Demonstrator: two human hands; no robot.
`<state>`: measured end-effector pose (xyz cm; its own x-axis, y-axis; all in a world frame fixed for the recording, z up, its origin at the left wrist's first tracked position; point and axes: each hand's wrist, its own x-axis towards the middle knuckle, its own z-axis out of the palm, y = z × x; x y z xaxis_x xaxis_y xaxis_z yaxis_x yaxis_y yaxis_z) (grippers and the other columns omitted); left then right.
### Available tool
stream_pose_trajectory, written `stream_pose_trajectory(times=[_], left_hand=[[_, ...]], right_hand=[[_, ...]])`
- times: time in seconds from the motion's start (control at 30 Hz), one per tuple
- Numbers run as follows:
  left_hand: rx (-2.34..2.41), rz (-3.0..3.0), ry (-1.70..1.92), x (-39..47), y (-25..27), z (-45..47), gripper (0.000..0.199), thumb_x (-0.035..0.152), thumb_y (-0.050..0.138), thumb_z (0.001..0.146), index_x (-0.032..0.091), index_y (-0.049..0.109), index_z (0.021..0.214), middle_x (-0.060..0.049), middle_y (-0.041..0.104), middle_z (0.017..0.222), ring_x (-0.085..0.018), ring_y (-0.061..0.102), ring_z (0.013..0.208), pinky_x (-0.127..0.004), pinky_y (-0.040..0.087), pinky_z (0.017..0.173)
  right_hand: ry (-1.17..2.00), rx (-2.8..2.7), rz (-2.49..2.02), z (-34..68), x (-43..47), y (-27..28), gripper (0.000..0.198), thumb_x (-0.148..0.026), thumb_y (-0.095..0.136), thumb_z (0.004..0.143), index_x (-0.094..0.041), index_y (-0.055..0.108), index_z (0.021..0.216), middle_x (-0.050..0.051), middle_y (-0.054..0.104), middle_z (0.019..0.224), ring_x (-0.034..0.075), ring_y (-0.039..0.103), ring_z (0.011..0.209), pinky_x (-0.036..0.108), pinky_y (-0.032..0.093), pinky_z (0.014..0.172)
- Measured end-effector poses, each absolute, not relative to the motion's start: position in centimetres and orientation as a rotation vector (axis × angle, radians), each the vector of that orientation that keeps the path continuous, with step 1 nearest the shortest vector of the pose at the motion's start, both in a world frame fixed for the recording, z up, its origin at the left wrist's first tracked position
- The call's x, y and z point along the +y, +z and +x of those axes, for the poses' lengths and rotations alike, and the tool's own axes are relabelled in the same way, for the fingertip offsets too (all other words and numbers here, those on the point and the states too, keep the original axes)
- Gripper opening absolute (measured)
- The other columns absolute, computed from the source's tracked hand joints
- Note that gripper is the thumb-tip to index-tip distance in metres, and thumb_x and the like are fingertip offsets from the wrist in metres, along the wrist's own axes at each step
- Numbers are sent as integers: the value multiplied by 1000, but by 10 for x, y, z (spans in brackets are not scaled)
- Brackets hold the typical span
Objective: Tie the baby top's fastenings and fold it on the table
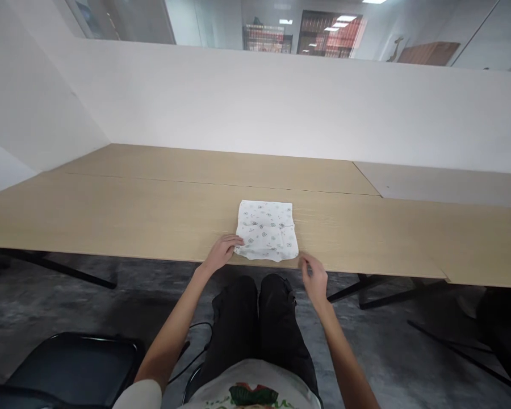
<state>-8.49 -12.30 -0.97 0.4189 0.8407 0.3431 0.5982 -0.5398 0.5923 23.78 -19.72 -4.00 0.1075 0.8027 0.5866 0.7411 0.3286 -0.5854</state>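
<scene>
A white cloth (267,230) with a small dark flower print lies roughly square on the table, close to its front edge. Creases cross its middle, and its near edge is wavy. My left hand (223,251) rests at the cloth's lower left, its fingers stretched out and the tips lying on the side edge. Just off the lower right corner is my right hand (315,278), with the fingers curled in and the thumb close to them. Whether a bit of the corner is between those fingertips I cannot make out.
The light wood table (153,210) runs wide to both sides, with seams in its top. A white partition (238,102) stands along its back. A black chair (76,363) is at the lower left, and dark table legs (366,287) show below the front edge.
</scene>
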Motion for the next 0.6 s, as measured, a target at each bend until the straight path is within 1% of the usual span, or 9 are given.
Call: stream_pose_trajectory(times=[0.1, 0.23, 0.37, 0.5, 0.6], left_hand=[[1231, 2295, 929, -129, -15, -89, 43, 8, 37, 78, 21, 70, 103, -5, 67, 114, -20, 57, 113, -43, 43, 102], [1301, 2339, 973, -133, -17, -91, 42, 8, 41, 77, 22, 69, 105, -5, 65, 118, -20, 57, 114, -43, 44, 102], [1275, 2351, 891, -132, -16, -95, 39, 12, 45, 79, 25, 69, 108, -4, 65, 118, -21, 57, 114, -43, 44, 101], [1259, 2318, 848, -128, -13, -95, 29, 23, 49, 84, 25, 70, 104, -5, 66, 116, -22, 57, 112, -44, 44, 100], [1265, 2264, 877, -129, -10, -92, 28, 29, 45, 89, 24, 69, 102, -7, 66, 112, -22, 58, 108, -43, 44, 98]], right_hand=[[72, -1864, -1353, 247, -170, -32, 35, -16, 39, 89, -18, 66, 111, 12, 65, 110, 23, 60, 103, 40, 49, 91], [57, -2009, -1324, 252, -155, -35, 34, -12, 41, 85, -18, 69, 104, 12, 65, 106, 24, 60, 101, 41, 50, 88], [95, -2035, -1288, 256, -153, -38, 31, -13, 43, 86, -19, 70, 101, 12, 65, 104, 24, 60, 99, 42, 50, 86], [195, -1997, -1250, 257, -150, -35, 28, -16, 44, 86, -18, 69, 98, 12, 65, 105, 24, 59, 101, 42, 49, 88], [315, -1910, -1229, 256, -150, -28, 26, -19, 45, 87, -19, 69, 97, 12, 65, 107, 23, 60, 102, 41, 49, 90]])
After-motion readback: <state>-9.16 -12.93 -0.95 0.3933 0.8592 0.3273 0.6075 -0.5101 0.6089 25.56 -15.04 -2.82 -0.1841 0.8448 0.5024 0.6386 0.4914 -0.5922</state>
